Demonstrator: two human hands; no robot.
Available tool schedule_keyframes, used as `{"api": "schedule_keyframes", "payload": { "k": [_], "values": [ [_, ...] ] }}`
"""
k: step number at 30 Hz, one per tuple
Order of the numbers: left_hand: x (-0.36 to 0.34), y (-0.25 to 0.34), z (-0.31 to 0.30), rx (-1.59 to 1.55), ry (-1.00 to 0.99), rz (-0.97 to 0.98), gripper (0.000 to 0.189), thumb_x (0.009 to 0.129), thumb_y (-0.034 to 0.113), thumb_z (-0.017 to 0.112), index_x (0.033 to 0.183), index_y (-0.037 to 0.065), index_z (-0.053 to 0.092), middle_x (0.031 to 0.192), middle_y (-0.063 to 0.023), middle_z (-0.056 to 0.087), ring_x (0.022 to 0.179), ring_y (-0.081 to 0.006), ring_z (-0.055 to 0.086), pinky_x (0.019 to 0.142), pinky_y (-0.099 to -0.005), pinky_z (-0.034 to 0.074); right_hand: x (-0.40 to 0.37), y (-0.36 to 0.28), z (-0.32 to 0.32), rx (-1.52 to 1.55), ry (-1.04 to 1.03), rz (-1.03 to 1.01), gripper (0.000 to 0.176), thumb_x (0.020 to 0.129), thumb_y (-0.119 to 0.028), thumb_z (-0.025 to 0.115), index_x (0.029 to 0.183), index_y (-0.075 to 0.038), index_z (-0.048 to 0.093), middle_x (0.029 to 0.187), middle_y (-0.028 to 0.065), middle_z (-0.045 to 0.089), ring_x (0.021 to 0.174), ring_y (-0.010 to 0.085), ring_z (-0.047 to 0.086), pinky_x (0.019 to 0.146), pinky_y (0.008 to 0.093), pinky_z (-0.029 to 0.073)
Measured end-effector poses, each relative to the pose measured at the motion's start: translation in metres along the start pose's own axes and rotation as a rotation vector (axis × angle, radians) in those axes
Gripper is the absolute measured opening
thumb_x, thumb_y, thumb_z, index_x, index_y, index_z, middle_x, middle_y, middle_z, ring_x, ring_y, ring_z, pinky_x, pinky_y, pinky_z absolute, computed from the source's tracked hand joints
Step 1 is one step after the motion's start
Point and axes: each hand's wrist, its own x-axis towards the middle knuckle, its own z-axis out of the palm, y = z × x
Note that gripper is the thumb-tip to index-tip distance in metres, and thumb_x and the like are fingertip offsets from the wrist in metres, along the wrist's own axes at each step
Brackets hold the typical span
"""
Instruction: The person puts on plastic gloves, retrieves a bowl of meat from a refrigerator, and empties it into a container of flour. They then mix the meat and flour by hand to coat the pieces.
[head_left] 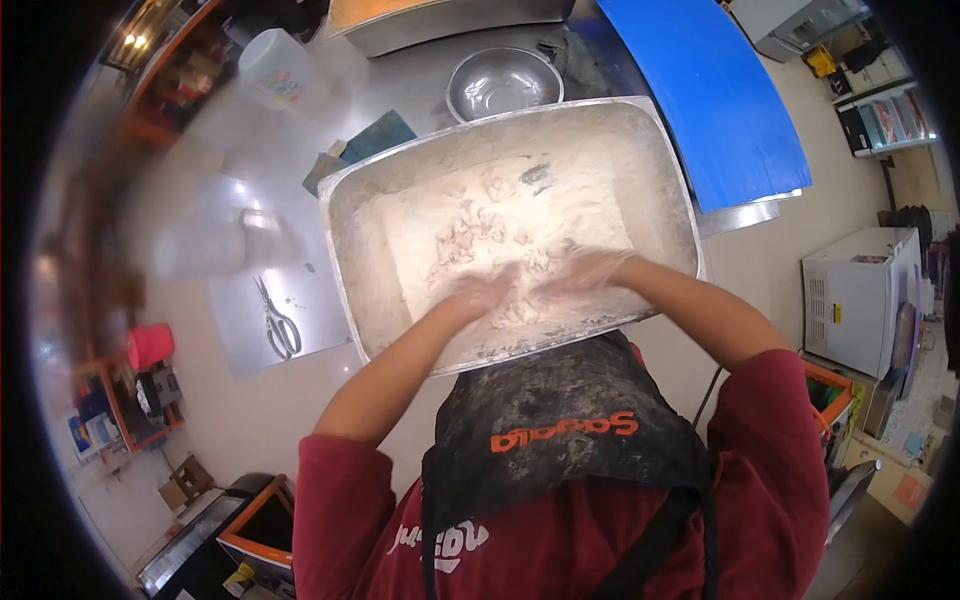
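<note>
A large metal tub (665,190) holds a bed of white flour (420,225). Pale, flour-coated pieces (480,225) that look like cut raw meat lie in it, most of them in the middle. Both hands are down in the tub near its front wall, smeared by motion. My left hand (490,292) is at the left of a small group of coated pieces (518,312). My right hand (585,272) comes in from the other side, low over the flour. Whether either hand grips a piece is not visible.
Behind the tub stands a steel bowl (505,85). A blue board (715,110) lies at the right, and dark green cloth (378,138) touches the tub's left corner. Scissors (277,320) lie on the steel table (230,330). A white plastic container (272,68) stands at the back left.
</note>
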Motion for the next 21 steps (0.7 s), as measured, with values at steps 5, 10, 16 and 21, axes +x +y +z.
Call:
{"api": "schedule_keyframes", "payload": {
  "k": [5,10,16,21],
  "values": [
    [-0.033,0.04,-0.03,-0.76,-0.22,0.157,0.071,0.1,0.049,0.052,0.146,-0.004,0.041,0.149,-0.0261,0.043,0.138,-0.0329,0.042,0.112,-0.0406,0.038,0.005,-0.04,0.009,0.113,0.182,-0.085,0.094,0.075,-0.049,0.078,0.141,0.009,0.045,0.141,0.0307,0.049,0.128,0.0371,0.052,0.11,0.036,0.041],
    [-0.045,0.012,-0.048,-0.608,0.086,0.176,0.074,0.097,0.049,0.057,0.149,0.0,0.037,0.148,-0.025,0.045,0.137,-0.0358,0.044,0.115,-0.0448,0.036,-0.025,-0.035,-0.011,0.251,0.33,-0.296,0.094,0.073,-0.03,0.083,0.149,-0.002,0.037,0.145,0.0283,0.044,0.135,0.0369,0.044,0.114,0.0379,0.038],
    [-0.019,-0.013,-0.078,0.5,0.434,0.485,0.086,0.078,0.044,0.073,0.145,-0.003,0.042,0.149,-0.0244,0.043,0.14,-0.0369,0.038,0.118,-0.0389,0.032,0.011,-0.041,-0.022,-0.431,0.55,-0.694,0.098,0.068,-0.023,0.084,0.151,-0.012,0.033,0.151,0.0183,0.037,0.141,0.0355,0.037,0.116,0.0489,0.035],
    [0.003,0.019,-0.071,0.55,0.34,0.289,0.088,0.067,0.033,0.079,0.141,-0.003,0.046,0.149,-0.0248,0.042,0.137,-0.0358,0.042,0.111,-0.0403,0.04,0.045,-0.086,-0.05,-0.595,0.416,-0.363,0.078,0.068,-0.023,0.084,0.139,-0.012,0.054,0.143,0.0184,0.05,0.135,0.0372,0.044,0.11,0.0481,0.041]
  ]
}}
